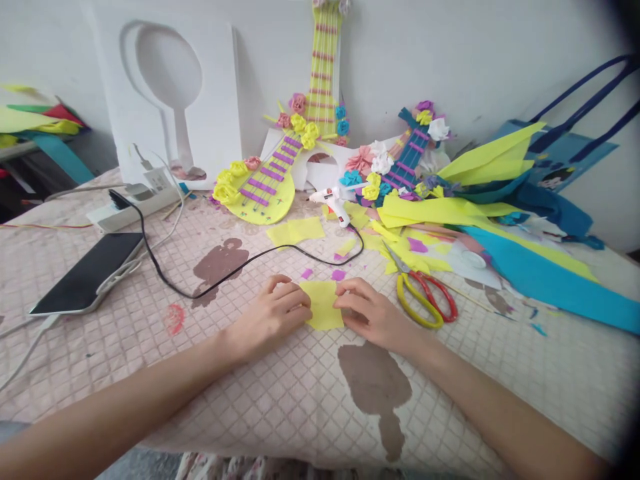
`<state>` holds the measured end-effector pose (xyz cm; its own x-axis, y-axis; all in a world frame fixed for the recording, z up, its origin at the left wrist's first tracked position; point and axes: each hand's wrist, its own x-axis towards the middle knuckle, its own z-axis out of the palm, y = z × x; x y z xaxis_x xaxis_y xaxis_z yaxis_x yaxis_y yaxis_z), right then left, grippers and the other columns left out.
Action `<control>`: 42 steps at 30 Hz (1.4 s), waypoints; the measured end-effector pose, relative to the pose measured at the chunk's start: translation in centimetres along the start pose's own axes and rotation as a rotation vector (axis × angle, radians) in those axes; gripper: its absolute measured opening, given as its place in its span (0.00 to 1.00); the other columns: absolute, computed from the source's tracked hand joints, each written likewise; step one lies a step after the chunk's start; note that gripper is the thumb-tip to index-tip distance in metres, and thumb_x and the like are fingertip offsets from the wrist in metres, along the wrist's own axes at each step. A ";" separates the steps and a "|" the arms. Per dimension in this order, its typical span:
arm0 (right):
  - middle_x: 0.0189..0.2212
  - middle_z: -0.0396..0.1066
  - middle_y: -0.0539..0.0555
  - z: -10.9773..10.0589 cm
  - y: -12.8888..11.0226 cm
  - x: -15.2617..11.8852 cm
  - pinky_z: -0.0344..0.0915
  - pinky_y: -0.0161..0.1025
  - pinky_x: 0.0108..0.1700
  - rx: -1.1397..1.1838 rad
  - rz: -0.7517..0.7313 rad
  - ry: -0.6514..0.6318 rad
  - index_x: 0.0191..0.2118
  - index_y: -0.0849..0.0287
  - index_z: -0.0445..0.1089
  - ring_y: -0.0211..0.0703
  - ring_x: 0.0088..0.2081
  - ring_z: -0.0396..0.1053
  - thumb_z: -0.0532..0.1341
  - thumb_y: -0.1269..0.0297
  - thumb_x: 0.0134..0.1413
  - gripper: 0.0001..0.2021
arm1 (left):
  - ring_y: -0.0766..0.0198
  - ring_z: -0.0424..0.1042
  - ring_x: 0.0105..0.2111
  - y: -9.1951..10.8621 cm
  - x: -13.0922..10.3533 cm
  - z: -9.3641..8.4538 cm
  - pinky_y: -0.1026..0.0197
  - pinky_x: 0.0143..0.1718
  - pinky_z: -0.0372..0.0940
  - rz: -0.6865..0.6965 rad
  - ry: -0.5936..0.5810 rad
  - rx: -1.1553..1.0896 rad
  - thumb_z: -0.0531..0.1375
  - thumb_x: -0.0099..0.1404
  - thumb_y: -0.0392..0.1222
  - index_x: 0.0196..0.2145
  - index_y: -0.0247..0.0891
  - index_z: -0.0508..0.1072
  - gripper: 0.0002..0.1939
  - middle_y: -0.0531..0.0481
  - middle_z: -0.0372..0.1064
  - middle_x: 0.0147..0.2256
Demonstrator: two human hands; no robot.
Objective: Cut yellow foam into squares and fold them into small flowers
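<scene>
A small yellow paper square point(323, 305) lies on the quilted tablecloth point(280, 407) between my two hands. My left hand point(274, 311) has its curled fingers on the square's left edge. Opposite it, my right hand point(374, 313) touches the right edge with its fingers bent and its thumb beneath them. Two purple paper scraps point(339, 275) are just beyond the square. To the right of my right hand rest scissors point(425, 297) with one yellow and one red handle.
A glue gun point(336, 202) trails a black cable across the table. Decorated paper guitars point(270, 183) stand behind it. Crepe paper strips point(550, 267) spread over the right side. A phone point(90, 273) and power strip point(135, 200) occupy the left.
</scene>
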<state>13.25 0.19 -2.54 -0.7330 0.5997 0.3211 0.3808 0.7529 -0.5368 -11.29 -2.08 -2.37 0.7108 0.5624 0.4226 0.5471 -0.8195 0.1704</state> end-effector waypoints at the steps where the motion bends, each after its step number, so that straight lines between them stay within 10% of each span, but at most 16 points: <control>1: 0.45 0.62 0.58 -0.1 0.0 0.0 0.66 0.39 0.40 0.000 -0.023 -0.022 0.44 0.56 0.65 0.42 0.41 0.66 0.54 0.75 0.56 0.11 | 0.64 0.66 0.40 0.0 0.0 0.0 0.52 0.51 0.53 -0.009 -0.008 -0.018 0.51 0.66 0.32 0.35 0.38 0.69 0.08 0.49 0.70 0.38; 29: 0.29 0.60 0.49 1.5 -1.3 1.1 0.57 0.35 0.31 0.069 0.313 0.045 0.29 0.59 0.65 0.35 0.29 0.60 0.59 0.72 0.53 0.04 | 0.66 0.67 0.31 -0.4 2.5 0.5 0.64 0.33 0.61 -0.438 -0.107 -0.498 0.60 0.54 0.32 0.25 0.35 0.73 0.02 0.50 0.70 0.29; 42: 0.33 0.64 0.51 0.5 -1.0 0.8 0.59 0.35 0.31 0.180 0.254 -0.047 0.32 0.58 0.68 0.35 0.29 0.62 0.59 0.70 0.53 0.01 | 0.68 0.67 0.31 -1.1 1.7 0.7 0.65 0.32 0.62 -0.392 -0.084 -0.613 0.57 0.58 0.34 0.29 0.35 0.72 0.04 0.50 0.69 0.31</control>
<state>11.98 -0.19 -2.17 -0.6540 0.7461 0.1250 0.4524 0.5181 -0.7259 -10.38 -0.15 -2.43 0.5588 0.8131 0.1631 0.4395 -0.4572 0.7732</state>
